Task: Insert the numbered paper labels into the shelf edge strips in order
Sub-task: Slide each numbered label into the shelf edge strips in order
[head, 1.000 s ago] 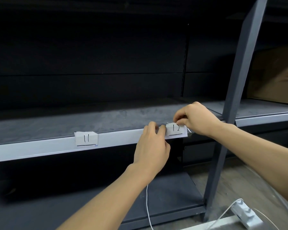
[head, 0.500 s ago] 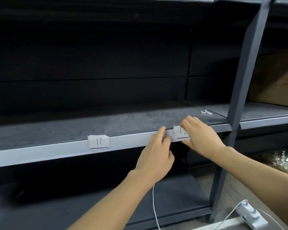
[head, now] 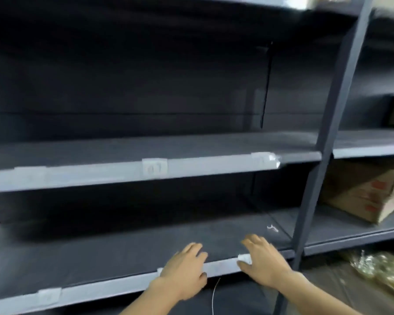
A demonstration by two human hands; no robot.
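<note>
The label marked 12 [head: 245,259] is sitting in the lower shelf's edge strip [head: 218,268], low and right of centre in the frame, its number now too blurred to read. A second ago the right hand [head: 263,261] was pinching its top corner; now the fingers are lying spread and flat over its right end, the thumb under the strip, pinching nothing. The left hand [head: 184,269] is resting on the strip just left of it, fingers loosely together, a sliver of paper showing at its wrist side. That suggests 12 is seated and the hands are letting go.

The view is tilting up and smearing as it goes, so the label 11 [head: 48,295] is sliding toward the lower left corner, and an upper strip [head: 89,176] is coming into frame across the middle, already carrying a label [head: 154,168] at centre and another [head: 265,159] at its right end. Judging by this, the next number is due elsewhere. A cardboard box [head: 369,196] is sitting at the right edge.
</note>
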